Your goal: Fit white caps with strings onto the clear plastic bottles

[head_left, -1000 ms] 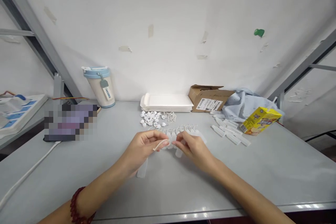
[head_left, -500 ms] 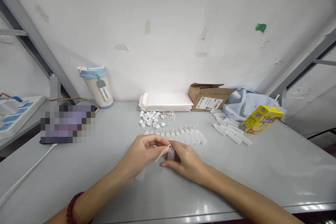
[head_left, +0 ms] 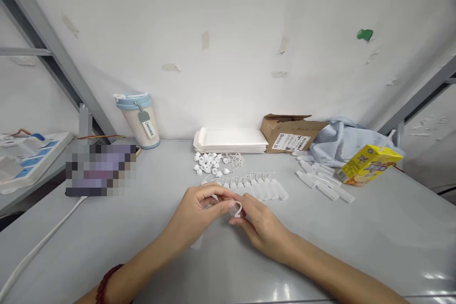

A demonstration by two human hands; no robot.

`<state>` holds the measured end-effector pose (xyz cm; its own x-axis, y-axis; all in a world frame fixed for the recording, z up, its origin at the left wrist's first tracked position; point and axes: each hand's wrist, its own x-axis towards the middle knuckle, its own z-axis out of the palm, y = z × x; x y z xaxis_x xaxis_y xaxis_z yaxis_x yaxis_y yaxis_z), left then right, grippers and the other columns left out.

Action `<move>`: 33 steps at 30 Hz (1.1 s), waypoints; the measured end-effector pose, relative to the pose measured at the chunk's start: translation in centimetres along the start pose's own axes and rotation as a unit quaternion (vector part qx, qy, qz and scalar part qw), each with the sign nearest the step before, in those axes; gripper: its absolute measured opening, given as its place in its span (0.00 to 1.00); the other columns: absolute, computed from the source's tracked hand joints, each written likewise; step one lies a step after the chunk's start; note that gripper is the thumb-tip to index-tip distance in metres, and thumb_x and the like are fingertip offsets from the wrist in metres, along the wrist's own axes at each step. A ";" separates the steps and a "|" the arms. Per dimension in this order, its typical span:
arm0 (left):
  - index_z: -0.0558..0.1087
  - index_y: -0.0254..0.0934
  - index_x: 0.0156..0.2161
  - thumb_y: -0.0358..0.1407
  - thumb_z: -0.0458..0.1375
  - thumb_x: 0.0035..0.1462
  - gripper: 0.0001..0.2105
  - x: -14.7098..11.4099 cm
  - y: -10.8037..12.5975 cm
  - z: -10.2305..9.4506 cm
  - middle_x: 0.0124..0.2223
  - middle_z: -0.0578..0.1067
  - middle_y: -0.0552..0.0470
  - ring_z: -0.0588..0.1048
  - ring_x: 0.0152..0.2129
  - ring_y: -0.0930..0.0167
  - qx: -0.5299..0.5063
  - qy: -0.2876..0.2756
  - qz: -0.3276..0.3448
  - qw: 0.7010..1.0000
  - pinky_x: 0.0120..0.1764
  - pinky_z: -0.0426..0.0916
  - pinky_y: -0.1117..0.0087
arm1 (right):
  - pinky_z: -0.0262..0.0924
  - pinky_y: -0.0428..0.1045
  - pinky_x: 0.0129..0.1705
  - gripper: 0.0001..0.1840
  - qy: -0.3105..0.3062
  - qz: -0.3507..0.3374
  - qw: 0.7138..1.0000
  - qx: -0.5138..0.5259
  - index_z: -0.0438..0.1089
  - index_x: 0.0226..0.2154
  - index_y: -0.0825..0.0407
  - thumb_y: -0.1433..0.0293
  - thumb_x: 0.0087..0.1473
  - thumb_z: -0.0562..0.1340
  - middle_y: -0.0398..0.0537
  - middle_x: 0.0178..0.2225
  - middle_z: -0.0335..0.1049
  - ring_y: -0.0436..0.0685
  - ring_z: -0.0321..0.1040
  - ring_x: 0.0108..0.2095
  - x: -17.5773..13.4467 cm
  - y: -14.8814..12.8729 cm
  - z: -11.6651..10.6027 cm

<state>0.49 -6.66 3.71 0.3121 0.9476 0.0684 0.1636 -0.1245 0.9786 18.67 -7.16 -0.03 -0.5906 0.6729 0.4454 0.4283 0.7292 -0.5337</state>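
Observation:
My left hand (head_left: 204, 206) is closed in a pinch on a thin white cord (head_left: 240, 205), which curves over the mouth of a small translucent plastic bottle (head_left: 234, 210). My right hand (head_left: 265, 223) is wrapped round that bottle from the right, its thumb and fingers hiding most of the body. Just beyond both hands lies a row of similar translucent bottles (head_left: 265, 190) with curved cords at their tops. Part of another translucent piece (head_left: 197, 242) shows under my left wrist. Farther back are loose white caps (head_left: 210, 162) and a tangle of white cords (head_left: 235, 160).
Several loose translucent bottles (head_left: 326, 185) lie at the right by a yellow box (head_left: 370, 165) and a blue cloth (head_left: 349, 140). White flat packs (head_left: 231, 140) and an open cardboard box (head_left: 292, 135) stand by the wall. Leftward are a tumbler (head_left: 140, 123), a blurred-out phone (head_left: 101, 171) and a power strip (head_left: 39, 159).
The cord's free end pointed down and left; now the cord bends over the bottle mouth toward the right. My hands have drawn closer together, and the whole view has shifted slightly.

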 end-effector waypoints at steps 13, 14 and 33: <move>0.78 0.42 0.35 0.37 0.57 0.54 0.08 -0.2 -0.2 0.3 0.35 0.75 0.51 0.71 0.30 0.71 0.156 0.029 0.115 0.981 0.32 0.66 0.71 | 0.62 0.47 0.30 0.25 0.039 -0.007 0.999 0.018 0.42 0.56 0.47 0.73 0.59 0.52 0.48 0.33 0.69 0.53 0.65 0.30 -0.1 0.1 -0.2; 0.77 0.42 0.36 0.37 0.57 0.54 0.07 -0.2 -0.3 0.3 0.36 0.75 0.51 0.71 0.30 0.71 0.160 0.024 0.120 0.980 0.32 0.66 0.71 | 0.62 0.47 0.30 0.26 0.034 -0.011 0.999 0.019 0.42 0.56 0.47 0.74 0.59 0.52 0.49 0.34 0.69 0.53 0.66 0.31 -0.2 0.1 -0.2; 0.75 0.40 0.35 0.35 0.58 0.53 0.05 0.0 0.2 0.2 0.34 0.72 0.54 0.68 0.29 0.73 0.151 -0.039 0.078 0.985 0.31 0.63 0.74 | 0.57 0.46 0.29 0.19 0.051 0.060 0.994 0.078 0.49 0.50 0.49 0.74 0.57 0.54 0.42 0.27 0.67 0.50 0.59 0.25 -0.1 -0.6 -0.6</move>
<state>0.68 -6.76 3.85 0.4249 0.8859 0.1862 0.3748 -0.3593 0.8547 18.92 -7.56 0.66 -0.4657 0.7688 0.4383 0.3751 0.6201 -0.6891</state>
